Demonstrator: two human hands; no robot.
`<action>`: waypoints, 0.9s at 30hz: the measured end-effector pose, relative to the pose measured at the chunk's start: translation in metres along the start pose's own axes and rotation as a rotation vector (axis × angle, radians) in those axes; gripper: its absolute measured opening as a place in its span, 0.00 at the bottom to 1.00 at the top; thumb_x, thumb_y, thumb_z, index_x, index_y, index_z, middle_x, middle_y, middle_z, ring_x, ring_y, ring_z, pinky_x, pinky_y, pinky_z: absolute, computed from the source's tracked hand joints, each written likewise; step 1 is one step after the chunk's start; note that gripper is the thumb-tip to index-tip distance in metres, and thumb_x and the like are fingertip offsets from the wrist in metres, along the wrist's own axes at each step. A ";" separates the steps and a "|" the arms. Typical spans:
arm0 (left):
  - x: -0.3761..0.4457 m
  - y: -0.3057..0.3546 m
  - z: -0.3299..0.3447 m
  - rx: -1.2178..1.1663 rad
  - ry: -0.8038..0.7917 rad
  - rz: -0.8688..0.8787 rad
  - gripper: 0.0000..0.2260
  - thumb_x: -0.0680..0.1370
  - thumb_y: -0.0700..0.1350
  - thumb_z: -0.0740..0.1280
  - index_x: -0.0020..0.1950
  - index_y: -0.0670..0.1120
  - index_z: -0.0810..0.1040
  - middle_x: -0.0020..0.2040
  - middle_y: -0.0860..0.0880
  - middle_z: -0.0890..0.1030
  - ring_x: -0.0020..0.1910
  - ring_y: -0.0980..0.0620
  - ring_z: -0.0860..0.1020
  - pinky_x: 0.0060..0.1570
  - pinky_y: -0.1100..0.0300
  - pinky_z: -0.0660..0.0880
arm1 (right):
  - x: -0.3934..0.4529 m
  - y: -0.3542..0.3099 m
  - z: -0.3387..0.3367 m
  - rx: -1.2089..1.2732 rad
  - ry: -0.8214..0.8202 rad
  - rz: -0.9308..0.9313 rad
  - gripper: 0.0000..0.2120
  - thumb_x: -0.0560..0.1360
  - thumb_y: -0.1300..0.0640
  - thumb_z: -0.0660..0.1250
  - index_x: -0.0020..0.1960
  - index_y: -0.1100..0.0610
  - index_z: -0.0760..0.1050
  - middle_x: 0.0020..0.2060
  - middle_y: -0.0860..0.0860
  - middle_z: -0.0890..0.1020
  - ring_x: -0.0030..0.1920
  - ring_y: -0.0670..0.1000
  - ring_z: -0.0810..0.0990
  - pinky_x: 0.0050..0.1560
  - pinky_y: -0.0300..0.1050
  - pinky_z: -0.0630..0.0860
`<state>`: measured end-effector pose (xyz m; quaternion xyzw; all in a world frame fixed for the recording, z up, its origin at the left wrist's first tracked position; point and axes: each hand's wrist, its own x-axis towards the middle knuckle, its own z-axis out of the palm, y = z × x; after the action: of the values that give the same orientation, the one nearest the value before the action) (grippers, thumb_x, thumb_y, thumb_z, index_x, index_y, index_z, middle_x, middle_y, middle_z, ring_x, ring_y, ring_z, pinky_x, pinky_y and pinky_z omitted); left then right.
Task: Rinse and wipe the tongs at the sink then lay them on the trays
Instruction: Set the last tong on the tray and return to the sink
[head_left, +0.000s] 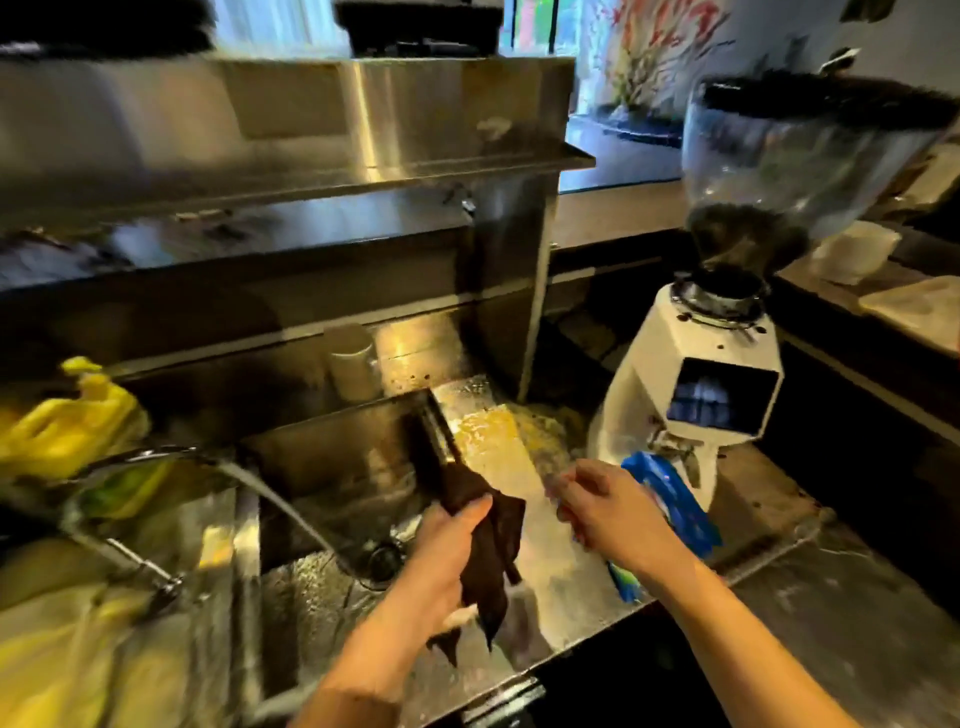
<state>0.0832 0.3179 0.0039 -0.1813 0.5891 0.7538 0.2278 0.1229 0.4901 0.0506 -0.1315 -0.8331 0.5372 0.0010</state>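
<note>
While water runs into the sink (332, 452), both hands work at its right rim.
Left hand (447, 545) grips a dark cloth (493, 545); right hand (608, 514), just right, pinches something blurred.

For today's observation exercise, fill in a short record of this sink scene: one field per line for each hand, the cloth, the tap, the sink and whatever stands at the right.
left hand: left hand grips a dark brown cloth over the sink's right edge
right hand: right hand above the wet counter, fingers curled; what it holds is too blurred to tell
tap: tap arches in from the left, water running
sink: steel sink, wet, drain visible
right side: white coffee grinder with beans in its hopper; blue packet at its foot
tongs: not clearly identifiable
</note>
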 end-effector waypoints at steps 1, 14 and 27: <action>0.004 0.007 -0.023 -0.018 0.029 0.002 0.07 0.77 0.41 0.71 0.53 0.40 0.82 0.49 0.35 0.85 0.51 0.37 0.83 0.57 0.43 0.77 | 0.007 -0.010 0.023 0.010 -0.037 -0.015 0.14 0.77 0.58 0.63 0.35 0.49 0.79 0.25 0.47 0.79 0.23 0.46 0.74 0.23 0.40 0.69; 0.034 0.028 -0.250 -0.157 0.275 0.050 0.06 0.81 0.43 0.67 0.57 0.47 0.79 0.50 0.43 0.86 0.50 0.43 0.84 0.49 0.51 0.81 | 0.053 -0.139 0.275 -0.068 -0.387 -0.237 0.11 0.76 0.58 0.69 0.57 0.54 0.80 0.49 0.49 0.84 0.49 0.47 0.82 0.53 0.45 0.78; 0.121 0.069 -0.316 0.548 0.411 -0.010 0.18 0.79 0.42 0.65 0.68 0.40 0.71 0.63 0.37 0.78 0.59 0.40 0.77 0.56 0.53 0.74 | 0.100 -0.168 0.362 -0.168 -0.321 -0.383 0.09 0.75 0.59 0.73 0.54 0.57 0.84 0.54 0.50 0.85 0.54 0.44 0.82 0.56 0.33 0.75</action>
<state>-0.0541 0.0134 -0.0824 -0.2646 0.8023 0.5141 0.1483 -0.0617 0.1228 0.0341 0.1161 -0.8740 0.4701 -0.0404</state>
